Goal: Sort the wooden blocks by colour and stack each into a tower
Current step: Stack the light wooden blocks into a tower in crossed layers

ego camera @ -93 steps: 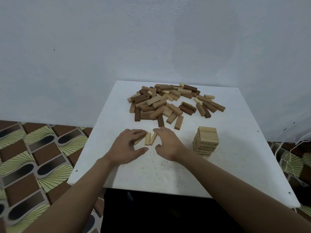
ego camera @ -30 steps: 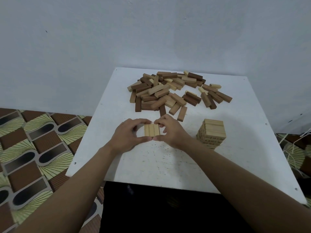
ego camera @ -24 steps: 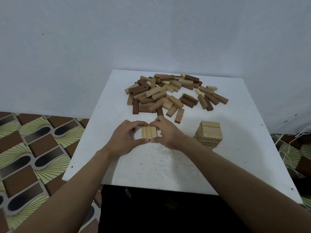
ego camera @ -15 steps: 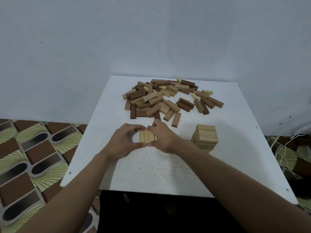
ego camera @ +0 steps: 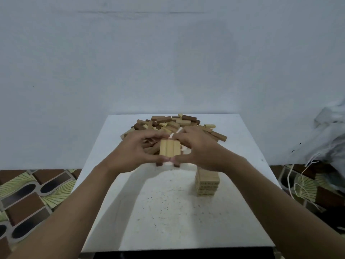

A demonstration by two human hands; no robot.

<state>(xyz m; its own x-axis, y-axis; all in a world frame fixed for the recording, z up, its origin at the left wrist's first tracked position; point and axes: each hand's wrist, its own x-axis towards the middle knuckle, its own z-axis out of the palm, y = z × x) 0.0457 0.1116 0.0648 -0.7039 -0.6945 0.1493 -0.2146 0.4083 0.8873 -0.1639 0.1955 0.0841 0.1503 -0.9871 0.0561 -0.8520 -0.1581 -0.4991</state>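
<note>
Below the fingers, nearest me, the white counter (ego camera: 168,212) shows a bare, speckled top. Down and to the right of the fingers, under the right wrist, stands the light tower (ego camera: 207,182): several layers, upright, its top hidden by the arm.

Up at the fingers themselves, I've got the left hand (ego camera: 134,150) and right hand (ego camera: 197,148) curled round the three light blocks (ego camera: 169,150). These lie side by side as one flat row, thumbs on the near ends and fingers (ego camera: 155,135) over the far ends. The row looks lifted off the counter, judging by the shadow beneath.

Beyond the fingers lies the pile (ego camera: 175,124) of mixed light, mid and dark blocks, unsorted, near the wall.

Step in hand, I reckon: carrying a fresh layer to the light tower. Next move needs the row swung right and down onto the top, prob. crosswise to the layer below, w/ even squeeze so the middle block doesn't drop. Set it gently; a knock could shift the tower.
</note>
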